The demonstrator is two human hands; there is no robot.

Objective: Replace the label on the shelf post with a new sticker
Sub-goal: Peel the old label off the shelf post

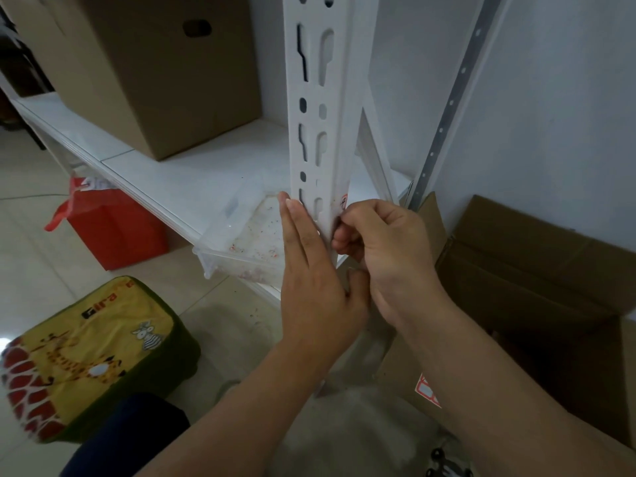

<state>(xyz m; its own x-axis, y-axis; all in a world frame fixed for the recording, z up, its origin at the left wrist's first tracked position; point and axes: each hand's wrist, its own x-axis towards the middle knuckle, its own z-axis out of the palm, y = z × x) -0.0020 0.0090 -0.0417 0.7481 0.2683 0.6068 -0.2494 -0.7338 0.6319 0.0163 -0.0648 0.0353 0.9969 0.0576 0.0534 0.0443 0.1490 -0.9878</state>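
The white slotted shelf post [321,108] rises through the middle of the view. My left hand [313,270] lies flat with straight fingers against the post's front face. My right hand [382,249] is curled at the post's right face, its fingertips pinching at a small red-and-white label [343,202] stuck there. Only the label's top edge shows above my fingers. A sheet of red-bordered stickers [427,390] lies on a cardboard flap below my right forearm.
A clear plastic tray [241,235] sits on the white shelf [165,166] left of the post, beside a cardboard box [155,74]. An open cardboard box [537,280] stands at the right. A red bag [113,225] and a yellow giraffe-print cushion [93,356] are on the floor.
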